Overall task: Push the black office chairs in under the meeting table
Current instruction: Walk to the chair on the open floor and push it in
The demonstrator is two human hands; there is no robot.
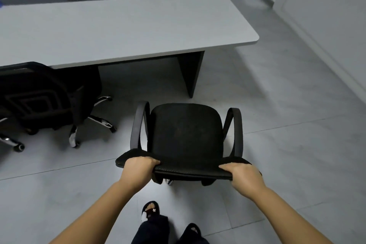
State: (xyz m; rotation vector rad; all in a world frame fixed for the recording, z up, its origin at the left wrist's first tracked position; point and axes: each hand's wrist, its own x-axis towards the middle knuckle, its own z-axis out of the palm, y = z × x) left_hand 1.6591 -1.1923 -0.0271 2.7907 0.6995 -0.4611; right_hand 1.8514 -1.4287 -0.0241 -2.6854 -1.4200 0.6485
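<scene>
Castors under the black office chair (pixel 186 130) tell us most of what we need: it should roll easily on the smooth tiled floor (pixel 287 144), so we judge it moderately heavy to lift but light to push. Its backrest top is a padded, slightly yielding edge over a stiff frame, a good place to take hold. We have our left hand (pixel 138 166) and right hand (pixel 242 174) there, near the two ends, fingers (pixel 227 167) wrapped over the top and clamped on the backrest. That wide hold should let us steer, since a castor chair likes to swivel.

It stands on the open floor, well apart from the counter (pixel 118 31), roughly opposite the dark end panel (pixel 191 71) by the corner. Seat front and both armrests (pixel 137 125) point toward the counter, so its front-to-back axis runs away from us. To clear the panel, we would probably aim somewhat left, into the gap beside the neighbouring chair (pixel 39 97), already tucked partly under.
</scene>
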